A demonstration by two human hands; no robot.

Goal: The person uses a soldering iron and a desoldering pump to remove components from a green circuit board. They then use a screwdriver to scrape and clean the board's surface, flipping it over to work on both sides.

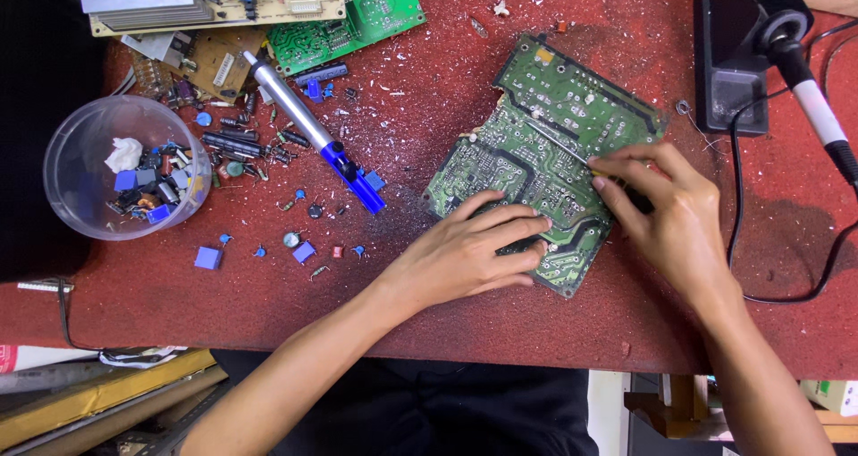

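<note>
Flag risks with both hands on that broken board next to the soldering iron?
1. The green circuit board has a jagged broken edge with solder side up; the left hand and right hand pressing on it could get pricked.
2. The soldering iron in its stand is close to the right hand; its cable could snag.

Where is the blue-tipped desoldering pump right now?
In the head view, the desoldering pump lies diagonally on the red table, left of the green circuit board under both hands, with loose components scattered beside it.
</note>
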